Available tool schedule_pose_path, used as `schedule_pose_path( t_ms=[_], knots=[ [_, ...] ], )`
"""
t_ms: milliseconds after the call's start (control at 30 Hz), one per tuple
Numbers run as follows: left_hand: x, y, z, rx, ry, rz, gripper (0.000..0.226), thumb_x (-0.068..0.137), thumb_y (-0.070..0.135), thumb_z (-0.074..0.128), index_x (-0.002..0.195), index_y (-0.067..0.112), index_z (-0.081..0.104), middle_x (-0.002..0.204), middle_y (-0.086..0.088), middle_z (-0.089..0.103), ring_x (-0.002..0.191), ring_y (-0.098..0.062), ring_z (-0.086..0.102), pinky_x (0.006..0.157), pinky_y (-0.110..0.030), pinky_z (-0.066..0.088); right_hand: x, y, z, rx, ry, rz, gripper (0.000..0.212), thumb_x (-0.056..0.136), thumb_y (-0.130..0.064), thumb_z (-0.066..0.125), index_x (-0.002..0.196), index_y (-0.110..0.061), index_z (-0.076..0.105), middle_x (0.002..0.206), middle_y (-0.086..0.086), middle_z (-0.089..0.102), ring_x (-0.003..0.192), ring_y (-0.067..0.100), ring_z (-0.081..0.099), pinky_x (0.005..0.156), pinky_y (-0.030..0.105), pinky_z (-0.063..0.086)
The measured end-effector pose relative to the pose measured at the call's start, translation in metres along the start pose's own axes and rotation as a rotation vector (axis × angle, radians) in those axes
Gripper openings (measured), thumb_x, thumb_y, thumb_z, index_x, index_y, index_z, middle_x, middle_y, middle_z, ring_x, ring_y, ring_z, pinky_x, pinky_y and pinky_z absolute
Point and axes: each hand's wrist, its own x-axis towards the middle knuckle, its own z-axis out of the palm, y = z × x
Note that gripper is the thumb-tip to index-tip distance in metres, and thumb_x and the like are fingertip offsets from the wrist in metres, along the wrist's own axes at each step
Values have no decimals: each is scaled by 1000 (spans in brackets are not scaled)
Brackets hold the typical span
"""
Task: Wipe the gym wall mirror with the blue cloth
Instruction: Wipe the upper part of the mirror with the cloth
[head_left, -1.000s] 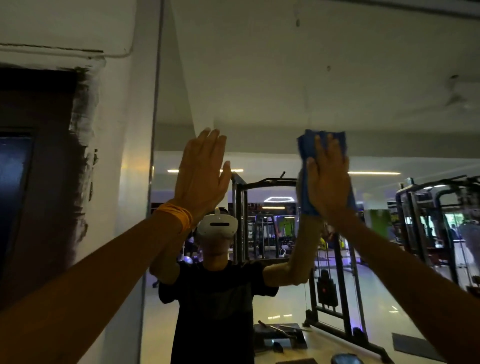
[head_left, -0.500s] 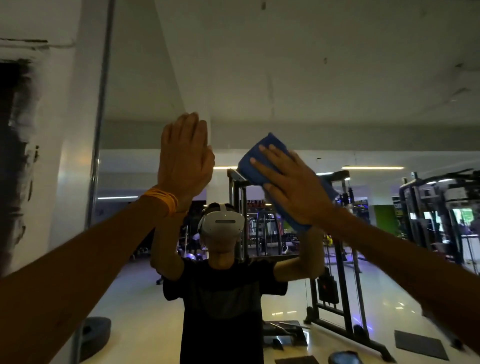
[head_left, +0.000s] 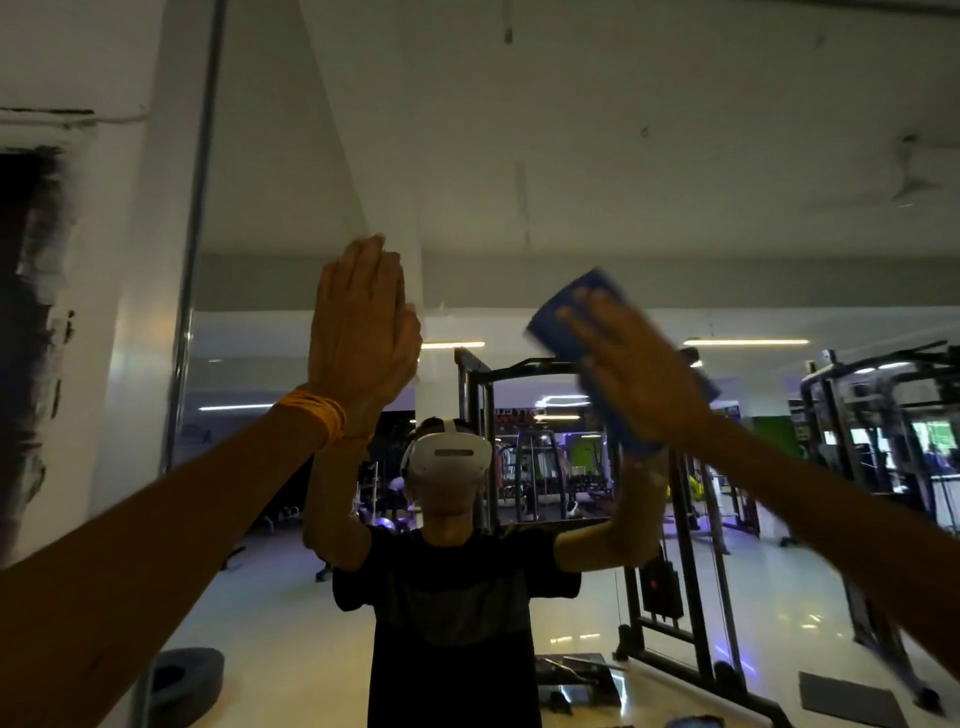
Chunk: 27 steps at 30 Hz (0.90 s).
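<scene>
The wall mirror (head_left: 597, 156) fills most of the view and reflects the gym ceiling and machines. My right hand (head_left: 631, 374) lies flat with straight, spread fingers on the blue cloth (head_left: 558, 325), pressing it against the glass at centre right; the hand is motion-blurred. The cloth's top left corner and lower edge show around the palm. My left hand (head_left: 361, 332), with an orange band at the wrist, is flat against the mirror at centre, fingers together and pointing up.
The mirror's metal left edge (head_left: 195, 260) meets a white pillar (head_left: 130, 312) with a dark, rough wall patch beyond. Reflected in the glass are a person in a headset (head_left: 447, 462), black weight machines (head_left: 675, 519) and a glossy floor.
My right hand and the cloth swung from upright to tilted left, then slid back rightward across the glass. My left hand stays flat on the mirror. The view shifted sideways.
</scene>
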Motion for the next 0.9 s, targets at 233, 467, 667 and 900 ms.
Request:
schedule_pose_path(
  t_ms=[233, 467, 667, 900],
  knots=[
    [16, 44, 9, -36, -50, 36, 63, 104, 37, 33, 156, 3, 34, 168, -17, 23, 158, -33, 14, 129, -50, 7, -23, -52, 11, 17, 66, 356, 55, 106, -28, 36, 159, -15, 35, 167, 10, 26, 156, 28, 16, 128, 48, 8],
    [8, 86, 40, 41, -138, 125, 63, 105, 40, 38, 157, 4, 32, 168, -18, 24, 157, -34, 16, 128, -54, 8, -42, 32, -14, 53, 140, 334, 74, 109, -53, 18, 153, 3, 37, 160, 28, 32, 157, 17, 11, 128, 49, 13],
    [8, 87, 39, 59, -141, 116, 63, 105, 39, 37, 157, 3, 32, 167, -19, 23, 157, -35, 17, 127, -55, 9, -71, -58, 37, 297, -17, 66, 61, 105, -33, 37, 161, -17, 21, 168, 8, 22, 158, 23, 9, 127, 49, 10],
    [6, 85, 35, 27, -151, 112, 65, 103, 40, 28, 157, 4, 33, 167, -18, 25, 157, -34, 17, 128, -53, 9, -49, 47, -14, 18, 125, 363, 56, 107, -39, 27, 157, -14, 35, 166, 14, 29, 153, 33, 24, 123, 61, 22]
  ],
)
